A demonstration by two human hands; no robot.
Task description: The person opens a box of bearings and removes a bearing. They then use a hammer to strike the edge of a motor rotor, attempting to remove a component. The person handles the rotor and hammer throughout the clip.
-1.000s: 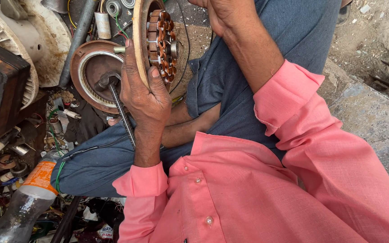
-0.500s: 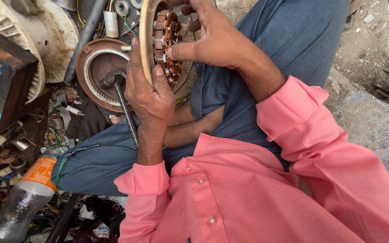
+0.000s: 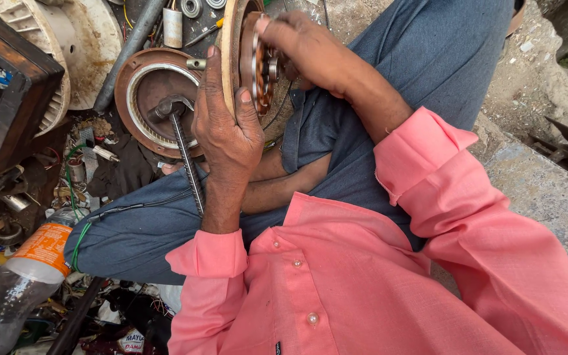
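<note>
L hand [image 3: 227, 128] gripping stator [image 3: 248, 56] rim, held upright over lap; R hand [image 3: 304, 43] closed on its copper windings. Rusty housing [image 3: 152, 98], bottle [image 3: 24, 276] nearby.

Soft even daylight, faint shadows, no glare, sharp centre, wide-angle bending at edges, slight corner blur

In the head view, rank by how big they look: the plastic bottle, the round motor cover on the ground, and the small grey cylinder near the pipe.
Largest to smallest as they look:
1. plastic bottle, though it lies nearer the camera, so unsure against the next
2. round motor cover
3. small grey cylinder, plainly smallest
</note>
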